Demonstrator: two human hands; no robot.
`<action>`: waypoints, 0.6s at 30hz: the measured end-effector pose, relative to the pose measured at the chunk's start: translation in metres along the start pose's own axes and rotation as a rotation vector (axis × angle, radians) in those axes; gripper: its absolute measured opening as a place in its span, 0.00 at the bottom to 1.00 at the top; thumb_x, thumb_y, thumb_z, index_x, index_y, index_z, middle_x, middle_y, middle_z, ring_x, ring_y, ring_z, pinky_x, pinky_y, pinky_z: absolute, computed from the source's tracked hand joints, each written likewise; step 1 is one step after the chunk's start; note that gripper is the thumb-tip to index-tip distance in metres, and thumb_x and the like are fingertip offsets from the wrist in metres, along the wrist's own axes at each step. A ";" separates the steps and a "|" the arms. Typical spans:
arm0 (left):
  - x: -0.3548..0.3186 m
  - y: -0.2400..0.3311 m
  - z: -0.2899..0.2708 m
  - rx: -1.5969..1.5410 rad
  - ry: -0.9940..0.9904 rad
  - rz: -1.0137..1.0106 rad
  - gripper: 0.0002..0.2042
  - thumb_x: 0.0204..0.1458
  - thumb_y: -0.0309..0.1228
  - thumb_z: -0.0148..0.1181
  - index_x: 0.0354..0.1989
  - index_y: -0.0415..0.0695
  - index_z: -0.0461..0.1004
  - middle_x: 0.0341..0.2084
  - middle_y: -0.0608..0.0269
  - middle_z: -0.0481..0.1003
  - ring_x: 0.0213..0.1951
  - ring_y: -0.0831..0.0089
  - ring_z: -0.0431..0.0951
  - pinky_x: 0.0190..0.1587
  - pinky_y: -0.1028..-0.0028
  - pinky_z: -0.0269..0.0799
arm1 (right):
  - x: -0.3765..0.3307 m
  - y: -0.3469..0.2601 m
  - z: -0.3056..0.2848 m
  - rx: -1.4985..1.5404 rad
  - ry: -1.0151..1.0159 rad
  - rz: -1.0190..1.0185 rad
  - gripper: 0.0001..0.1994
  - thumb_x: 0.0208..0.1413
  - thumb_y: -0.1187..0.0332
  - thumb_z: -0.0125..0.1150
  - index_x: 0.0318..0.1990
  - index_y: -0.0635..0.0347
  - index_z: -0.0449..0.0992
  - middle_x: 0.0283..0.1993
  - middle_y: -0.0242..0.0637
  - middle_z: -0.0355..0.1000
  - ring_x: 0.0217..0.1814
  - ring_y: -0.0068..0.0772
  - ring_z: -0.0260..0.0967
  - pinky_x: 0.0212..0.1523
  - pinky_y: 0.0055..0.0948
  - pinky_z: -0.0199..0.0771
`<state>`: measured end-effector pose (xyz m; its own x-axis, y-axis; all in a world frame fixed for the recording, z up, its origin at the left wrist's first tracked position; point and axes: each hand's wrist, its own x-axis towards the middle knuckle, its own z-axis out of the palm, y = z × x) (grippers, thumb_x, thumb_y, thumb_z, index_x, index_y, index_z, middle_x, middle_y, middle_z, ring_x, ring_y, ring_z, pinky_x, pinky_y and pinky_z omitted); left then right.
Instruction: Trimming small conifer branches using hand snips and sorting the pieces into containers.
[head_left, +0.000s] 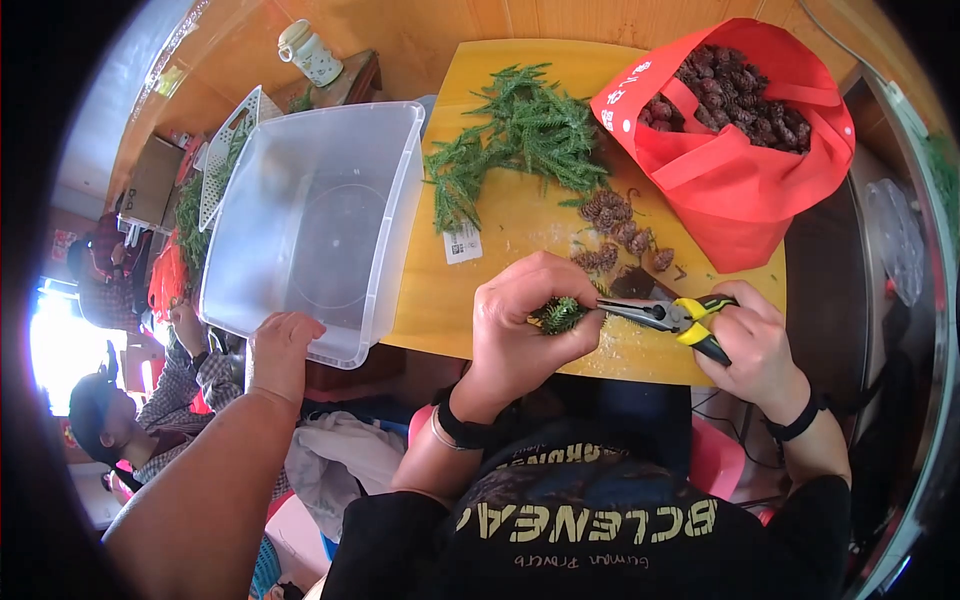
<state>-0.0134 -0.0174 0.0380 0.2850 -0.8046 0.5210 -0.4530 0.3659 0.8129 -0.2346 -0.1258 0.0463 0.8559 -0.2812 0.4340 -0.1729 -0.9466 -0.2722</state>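
Note:
My left hand [525, 312] is closed around a small green artificial pine sprig [560, 316], just above the near edge of the yellow tabletop [425, 315]. In my right hand [752, 345] are needle-nose pliers [677, 316] with yellow and black handles. Their jaw tips reach the sprig's end at my left fingertips; whether they grip it is too small to tell. Several brown pine cones [607, 212] lie beyond my hands, beside a dark flat piece [643, 283]. A heap of green artificial pine branches [535, 125] lies at the far side.
A red bag [740, 205] full of pine cones stands at the far right. To the left is a clear plastic bin [380, 250]; another person's hand [280, 350] rests at its near rim. A white label [463, 243], a lidded cup [310, 52] and other people also show.

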 end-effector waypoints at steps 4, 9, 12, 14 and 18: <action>-0.001 -0.001 -0.001 -0.009 0.011 -0.004 0.10 0.30 0.15 0.63 0.22 0.39 0.71 0.22 0.62 0.74 0.28 0.72 0.74 0.32 0.76 0.69 | 0.003 0.003 0.002 0.135 -0.013 0.071 0.09 0.31 0.75 0.65 0.23 0.66 0.70 0.24 0.43 0.68 0.39 0.50 0.70 0.36 0.37 0.71; -0.003 -0.001 -0.003 0.034 0.043 0.030 0.12 0.31 0.15 0.65 0.25 0.39 0.71 0.24 0.61 0.74 0.28 0.72 0.75 0.33 0.76 0.70 | 0.008 0.002 -0.001 0.182 0.017 0.090 0.09 0.34 0.73 0.66 0.22 0.64 0.71 0.29 0.41 0.72 0.45 0.47 0.69 0.41 0.37 0.69; -0.005 -0.002 -0.002 0.006 0.066 -0.001 0.13 0.31 0.14 0.66 0.27 0.39 0.71 0.25 0.61 0.74 0.29 0.71 0.75 0.34 0.75 0.71 | 0.008 -0.001 -0.001 0.121 0.025 0.080 0.09 0.33 0.73 0.66 0.22 0.64 0.71 0.30 0.40 0.72 0.46 0.46 0.68 0.43 0.38 0.69; -0.003 -0.003 -0.004 0.112 0.077 0.153 0.14 0.31 0.15 0.67 0.27 0.40 0.71 0.25 0.61 0.75 0.30 0.68 0.76 0.35 0.74 0.71 | 0.009 -0.002 -0.001 0.091 0.035 0.070 0.09 0.32 0.73 0.66 0.22 0.64 0.71 0.30 0.40 0.72 0.46 0.46 0.68 0.43 0.38 0.69; 0.001 -0.003 -0.004 0.177 0.078 0.248 0.14 0.31 0.16 0.69 0.27 0.41 0.71 0.26 0.60 0.75 0.30 0.66 0.76 0.35 0.73 0.71 | 0.008 0.000 0.000 0.053 0.030 0.036 0.10 0.29 0.76 0.66 0.23 0.66 0.72 0.29 0.43 0.71 0.44 0.51 0.69 0.40 0.38 0.71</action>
<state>-0.0079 -0.0171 0.0369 0.2084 -0.6600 0.7218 -0.6548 0.4541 0.6042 -0.2281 -0.1279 0.0497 0.8343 -0.3207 0.4484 -0.1767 -0.9261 -0.3335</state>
